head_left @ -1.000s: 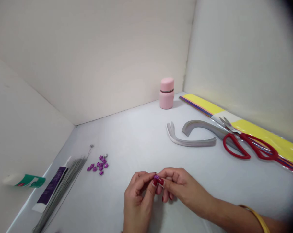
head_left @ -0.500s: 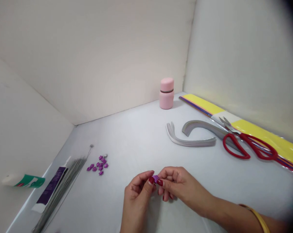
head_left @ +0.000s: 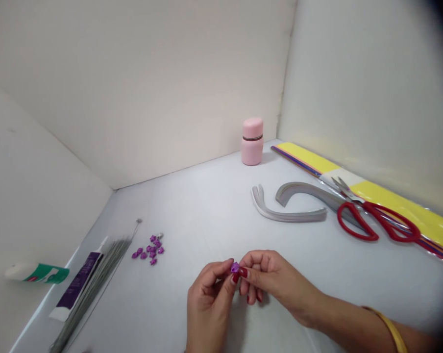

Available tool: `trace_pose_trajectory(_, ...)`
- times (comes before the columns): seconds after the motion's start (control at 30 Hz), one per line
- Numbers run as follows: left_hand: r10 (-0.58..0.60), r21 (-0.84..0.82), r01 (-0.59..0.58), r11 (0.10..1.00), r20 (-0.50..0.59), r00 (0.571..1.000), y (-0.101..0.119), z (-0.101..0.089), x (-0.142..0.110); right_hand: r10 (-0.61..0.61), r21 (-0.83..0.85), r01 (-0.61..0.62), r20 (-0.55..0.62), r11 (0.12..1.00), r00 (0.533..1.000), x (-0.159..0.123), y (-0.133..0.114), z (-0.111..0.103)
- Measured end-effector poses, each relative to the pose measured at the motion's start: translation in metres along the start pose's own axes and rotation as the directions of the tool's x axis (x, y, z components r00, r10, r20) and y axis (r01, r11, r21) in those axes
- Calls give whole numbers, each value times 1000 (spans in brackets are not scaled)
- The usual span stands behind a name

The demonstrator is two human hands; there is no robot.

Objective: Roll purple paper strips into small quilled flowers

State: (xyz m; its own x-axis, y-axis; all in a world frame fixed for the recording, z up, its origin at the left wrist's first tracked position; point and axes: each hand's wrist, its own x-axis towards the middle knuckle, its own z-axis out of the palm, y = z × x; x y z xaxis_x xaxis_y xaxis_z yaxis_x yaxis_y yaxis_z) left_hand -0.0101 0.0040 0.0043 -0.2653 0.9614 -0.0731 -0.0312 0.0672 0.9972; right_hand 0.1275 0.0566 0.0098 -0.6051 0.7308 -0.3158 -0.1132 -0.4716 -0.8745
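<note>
Between my fingertips is a small purple paper star (head_left: 235, 267), raised a little over the white table. My left hand (head_left: 211, 296) pinches it from the left with thumb and forefinger. From the other side, the thumb and forefinger of my right hand (head_left: 267, 274) press on it too, its other fingers curled below. Part of the star is hidden behind the red nails. Off to the left lies a loose group of purple stars (head_left: 153, 249), with a small silvery piece (head_left: 160, 236) at its upper edge.
At left lie thin grey wires (head_left: 92, 289), a purple-and-white tube (head_left: 80, 279) and a green-and-white tube (head_left: 47, 273). A pink container (head_left: 252, 142) stands at the back. Grey paper strips (head_left: 291, 215), red-handled scissors (head_left: 357, 235) and a yellow pack (head_left: 401, 198) lie at right.
The purple star has been turned between my fingertips, and my left thumb shifted off and back against it. Both hands stay in nearly the same place. Nothing else on the table has moved.
</note>
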Motion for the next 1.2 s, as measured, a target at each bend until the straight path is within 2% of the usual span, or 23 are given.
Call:
trace_pose_trajectory(0.13,246,104,-235,966,-108,963,-4,4,-3,-9,20,9,10,1000,1000,2,1,-1)
trace_pose_trajectory(0.2,260,100,-250,963,-109,959,-3,4,-4,-5,24,5,4,1000,1000,2,1,0)
trace_pose_trajectory(0.23,220,79,-212,974,-102,970,-2,4,-3,-3,26,3,6,1000,1000,2,0,0)
trace_pose_trajectory(0.3,67,18,-66,998,-73,995,2,2,-2,-8,22,7,12,1000,1000,2,0,1)
trace_pose_trajectory(0.37,-78,-16,77,997,-35,996,5,1,0,-10,11,10,17,1000,1000,1,-1,1)
trace_pose_trajectory(0.4,-109,-19,108,994,-30,994,6,0,1,-7,3,7,16,1000,1000,1,-1,0)
trace_pose_trajectory(0.7,-170,8,172,985,-100,980,8,0,2,29,-92,-35,-67,995,997,1,-3,0)
trace_pose_trajectory(0.77,-113,52,120,991,-117,987,7,0,1,19,-93,-25,-59,995,998,1,-4,1)
trace_pose_trajectory(0.83,-4,119,22,993,-149,989,6,1,0,6,-82,-10,-42,997,999,0,-4,1)
trace_pose_trajectory(0.93,175,217,-138,966,-162,971,2,2,-2,-20,-54,19,-17,998,1000,-1,-4,1)
trace_pose_trajectory(1.0,247,256,-206,944,-137,959,0,2,-3,-26,-40,26,-6,999,1000,-2,-4,1)
trace_pose_trajectory(1.1,304,299,-257,919,-122,945,-2,1,-3,-15,-2,15,8,1000,1000,-2,-5,1)
trace_pose_trajectory(1.2,311,306,-273,912,-84,947,-2,-2,-2,-5,2,5,2,1000,1000,-1,-5,2)
